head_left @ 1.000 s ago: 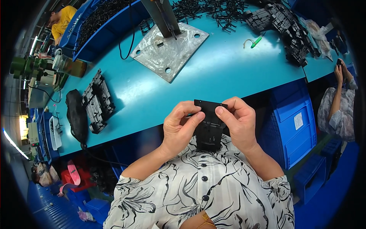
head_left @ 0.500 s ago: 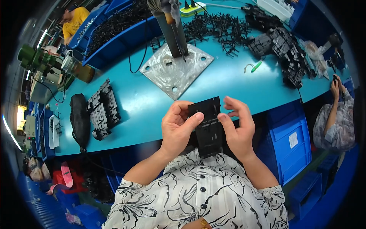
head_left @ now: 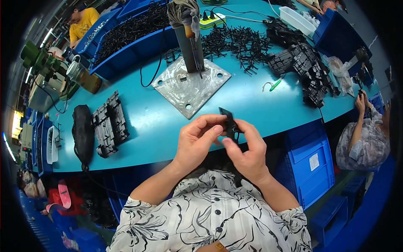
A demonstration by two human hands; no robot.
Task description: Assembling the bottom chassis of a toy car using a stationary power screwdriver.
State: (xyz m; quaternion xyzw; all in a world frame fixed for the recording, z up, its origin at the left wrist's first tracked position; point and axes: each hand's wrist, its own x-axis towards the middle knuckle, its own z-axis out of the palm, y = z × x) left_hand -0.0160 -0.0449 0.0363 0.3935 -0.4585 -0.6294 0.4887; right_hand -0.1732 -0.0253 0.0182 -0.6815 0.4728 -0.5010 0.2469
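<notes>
A flat black molded plastic part (head_left: 229, 125) is held up in front of me, just past the near edge of the table. It is turned nearly edge-on, so little of its broad face shows. My left hand (head_left: 197, 143) pinches it from the left, the thumb bent toward it. From the right, my right hand (head_left: 248, 151) closes on the same part with thumb and fingers. Some of the fingertips are hidden behind it.
A metal base plate with a post (head_left: 191, 86) stands ahead. Black molded panels (head_left: 110, 125) and a black pouch (head_left: 82, 136) lie left; more panels (head_left: 304, 63) lie right. A blue bin (head_left: 130, 56) holds small black pieces. A green-handled tool (head_left: 275, 85) lies right of the plate.
The plastic part has turned from showing its broad face to nearly edge-on. My right hand has moved left and closed on it. The view has shifted slightly.
</notes>
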